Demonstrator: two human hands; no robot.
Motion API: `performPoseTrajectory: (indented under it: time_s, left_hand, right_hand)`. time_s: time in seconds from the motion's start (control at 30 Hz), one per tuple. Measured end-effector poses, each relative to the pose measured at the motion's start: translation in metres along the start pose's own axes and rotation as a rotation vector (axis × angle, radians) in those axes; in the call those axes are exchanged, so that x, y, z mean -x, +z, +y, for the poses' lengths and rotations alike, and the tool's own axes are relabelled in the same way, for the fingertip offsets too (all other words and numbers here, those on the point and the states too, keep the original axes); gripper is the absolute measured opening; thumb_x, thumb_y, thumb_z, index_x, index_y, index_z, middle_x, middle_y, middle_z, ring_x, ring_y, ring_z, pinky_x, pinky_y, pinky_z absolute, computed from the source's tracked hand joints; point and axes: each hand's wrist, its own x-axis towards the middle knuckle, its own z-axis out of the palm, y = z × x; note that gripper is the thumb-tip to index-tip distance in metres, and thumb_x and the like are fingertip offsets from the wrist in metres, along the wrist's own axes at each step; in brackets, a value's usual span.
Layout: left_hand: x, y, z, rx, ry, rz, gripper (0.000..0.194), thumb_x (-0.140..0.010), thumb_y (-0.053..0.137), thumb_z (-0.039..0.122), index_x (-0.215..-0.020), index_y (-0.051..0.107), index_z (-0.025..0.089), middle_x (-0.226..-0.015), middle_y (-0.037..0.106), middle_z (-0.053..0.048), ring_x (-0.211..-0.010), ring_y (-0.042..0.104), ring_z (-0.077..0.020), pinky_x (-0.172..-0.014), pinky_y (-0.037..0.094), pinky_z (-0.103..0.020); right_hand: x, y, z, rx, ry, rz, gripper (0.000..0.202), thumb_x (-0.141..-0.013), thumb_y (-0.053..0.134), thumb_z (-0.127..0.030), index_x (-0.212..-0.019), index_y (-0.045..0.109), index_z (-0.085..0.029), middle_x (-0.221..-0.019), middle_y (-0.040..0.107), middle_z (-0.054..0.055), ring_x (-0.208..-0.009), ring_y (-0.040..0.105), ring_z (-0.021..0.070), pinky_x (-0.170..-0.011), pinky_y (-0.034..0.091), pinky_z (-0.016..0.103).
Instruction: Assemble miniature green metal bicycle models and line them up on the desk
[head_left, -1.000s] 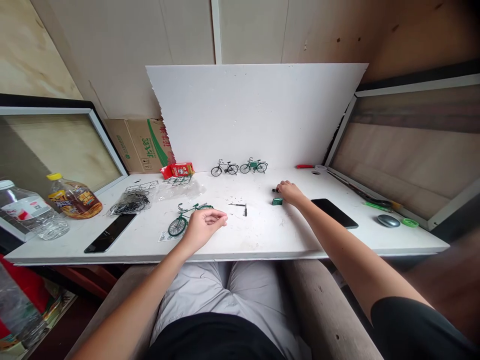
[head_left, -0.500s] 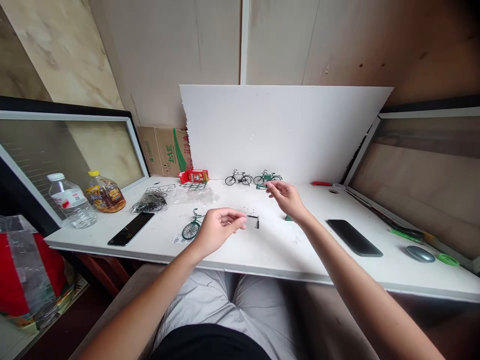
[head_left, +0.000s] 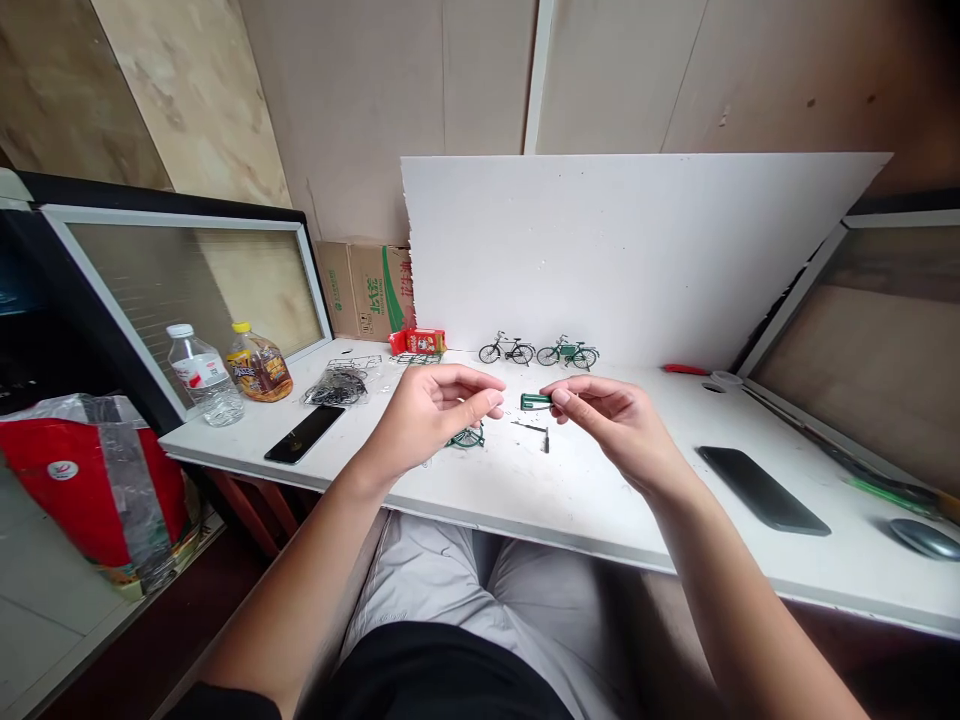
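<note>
You've brought your right hand inward, its fingers pinching the small, glossy green frame-like part above the white counter, now within reach of your left hand, whose fingers curl close to the thumb; I can't tell whether they grip anything.

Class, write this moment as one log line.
right hand: holds green part; left hand: apart from it; green bicycle: partly behind left hand

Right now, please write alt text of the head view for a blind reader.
A right hand holds a small green part above a white table, near the left hand. Two model bicycles stand behind, before a white board.
</note>
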Motion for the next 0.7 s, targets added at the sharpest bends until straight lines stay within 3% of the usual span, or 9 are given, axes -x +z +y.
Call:
performPoseTrajectory:
  time_s: [0.27, 0.53, 0.7]
  left_hand:
    - [0.021, -0.003, 0.002, 0.109, -0.086, -0.094, 0.028, -0.091, 0.08, 0.038, -0.105, 0.079, 0.013, -0.093, 0.082, -0.012, -0.091, 0.08, -0.0244, -0.071, 0.06, -0.029]
    - [0.019, -0.003, -0.008, 0.201, -0.156, -0.172, 0.031, -0.089, 0.082, 0.041, -0.103, 0.078, 0.014, -0.102, 0.081, -0.012, -0.101, 0.08, -0.0277, -0.074, 0.058, -0.028]
    - [0.017, 0.0, -0.013, 0.269, -0.187, -0.149, 0.029, -0.088, 0.084, 0.038, -0.102, 0.078, 0.014, -0.099, 0.08, -0.01, -0.097, 0.079, -0.0231, -0.079, 0.059, -0.028]
  right_hand:
    - [0.011, 0.007, -0.013, 0.026, -0.007, -0.076, 0.032, -0.088, 0.08, -0.059, -0.092, 0.081, -0.027, -0.085, 0.074, 0.005, -0.077, 0.064, 0.0202, -0.063, 0.051, 0.032]
    - [0.012, 0.011, -0.01, 0.049, -0.041, -0.11, 0.029, -0.089, 0.08, -0.056, -0.095, 0.081, -0.028, -0.095, 0.078, 0.005, -0.084, 0.068, 0.0223, -0.068, 0.054, 0.034]
    - [0.011, 0.011, -0.008, 0.07, -0.071, -0.084, 0.03, -0.088, 0.082, -0.056, -0.097, 0.08, -0.027, -0.096, 0.078, 0.006, -0.083, 0.069, 0.0223, -0.069, 0.054, 0.035]
